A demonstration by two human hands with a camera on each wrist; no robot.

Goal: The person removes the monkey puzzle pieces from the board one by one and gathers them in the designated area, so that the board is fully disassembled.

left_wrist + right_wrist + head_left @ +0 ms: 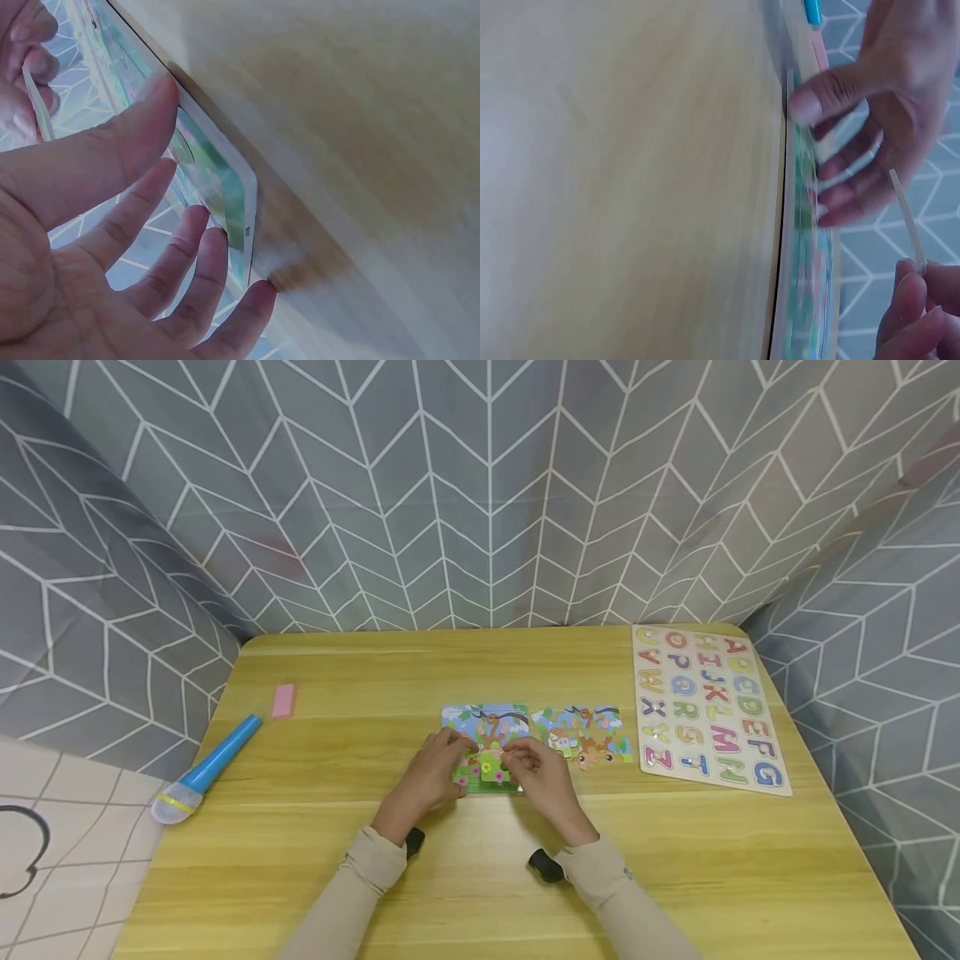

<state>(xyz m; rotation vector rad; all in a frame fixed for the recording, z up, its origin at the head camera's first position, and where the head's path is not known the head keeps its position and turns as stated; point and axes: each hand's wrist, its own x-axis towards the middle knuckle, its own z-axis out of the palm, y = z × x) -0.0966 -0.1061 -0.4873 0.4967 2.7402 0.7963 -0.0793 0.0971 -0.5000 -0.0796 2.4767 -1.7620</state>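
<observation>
A jigsaw board [453,714] with a colourful tree picture lies flat on the table in the head view. My right hand [543,777] pinches a thin green puzzle piece [493,767] with flowers on it, held just above the board's lower part. Edge-on, the same piece [907,214] shows between thumb and fingers in the right wrist view. At the board's left side is my left hand [431,772]. Its loosely spread fingers touch the board edge [236,180] in the left wrist view, and no piece shows in its grasp.
Right of the board lie colourful puzzle pieces [592,727]. An alphabet board [708,710] lies farther right. On the left are a pink block [284,701] and a blue toy microphone [217,762]. Grey patterned curtains [465,493] border the wooden table [360,677].
</observation>
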